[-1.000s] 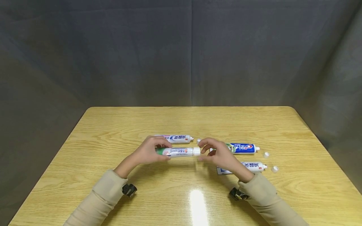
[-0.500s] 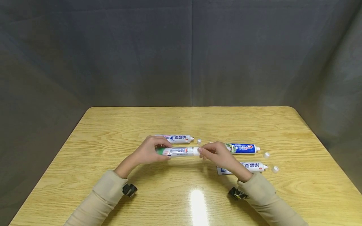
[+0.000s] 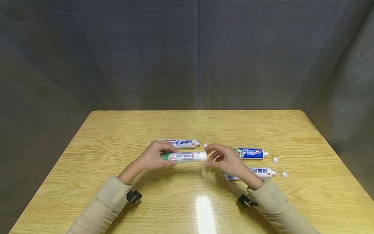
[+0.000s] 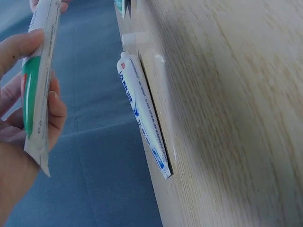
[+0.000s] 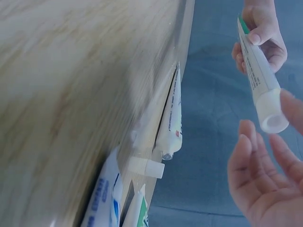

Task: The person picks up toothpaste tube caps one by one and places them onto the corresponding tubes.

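Note:
My left hand (image 3: 155,156) grips a white and green toothpaste tube (image 3: 184,157) by its tail half, holding it level above the table. The tube's white cap (image 5: 271,116) is on its end and points right. My right hand (image 3: 229,160) is at that end with thumb and fingers spread. In the right wrist view the thumb (image 5: 292,109) is beside the cap, perhaps touching it, while the fingertips (image 5: 246,135) are apart from it. Behind the left hand lies a white and blue toothpaste tube (image 4: 142,109) with its nozzle bare.
Right of my right hand lie a blue toothpaste tube (image 3: 252,153) and another white one (image 3: 261,172), both uncapped. Loose white caps stand near the nozzles: one (image 3: 275,160), another (image 3: 284,175) and a third (image 3: 205,146). A grey curtain (image 3: 187,65) hangs behind the wooden table (image 3: 131,126).
Half a second ago my right fingers pinched the cap; now they have spread off it, much as they were a second ago. The left hand and tube have stayed in place.

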Demonstrator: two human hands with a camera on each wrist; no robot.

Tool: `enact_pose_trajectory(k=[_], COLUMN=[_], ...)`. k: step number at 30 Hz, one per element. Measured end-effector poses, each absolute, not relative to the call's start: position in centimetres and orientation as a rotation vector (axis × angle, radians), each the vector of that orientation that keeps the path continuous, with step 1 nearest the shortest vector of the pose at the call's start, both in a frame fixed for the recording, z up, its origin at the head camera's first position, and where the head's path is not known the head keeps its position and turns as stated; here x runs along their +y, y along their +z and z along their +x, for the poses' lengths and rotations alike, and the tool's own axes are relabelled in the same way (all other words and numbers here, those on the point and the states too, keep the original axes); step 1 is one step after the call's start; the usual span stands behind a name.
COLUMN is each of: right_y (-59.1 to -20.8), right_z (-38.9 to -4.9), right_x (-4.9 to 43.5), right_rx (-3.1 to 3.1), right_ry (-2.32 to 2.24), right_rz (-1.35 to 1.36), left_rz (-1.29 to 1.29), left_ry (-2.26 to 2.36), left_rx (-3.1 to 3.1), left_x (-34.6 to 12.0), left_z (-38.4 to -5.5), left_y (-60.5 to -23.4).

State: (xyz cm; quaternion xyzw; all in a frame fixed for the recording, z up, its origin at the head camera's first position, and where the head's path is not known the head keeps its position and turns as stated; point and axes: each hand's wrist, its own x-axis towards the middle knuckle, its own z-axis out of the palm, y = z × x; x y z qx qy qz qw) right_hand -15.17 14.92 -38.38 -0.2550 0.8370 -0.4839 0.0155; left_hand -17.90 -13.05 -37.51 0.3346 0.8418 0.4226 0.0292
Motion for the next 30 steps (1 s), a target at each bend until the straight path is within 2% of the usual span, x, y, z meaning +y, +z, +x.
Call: enact_pose_trajectory(k=[30], right_y=[-38.31], right_z=[-15.48], right_x=[14.21], right_rx=[2.701], right_ry=[-1.466], right_rz=[-0.745], left_rz=[1.064], left_ry=[1.295], left_rx=[2.605], left_x=[-12.95], left_z=[-17.88], left_y=[-37.44])
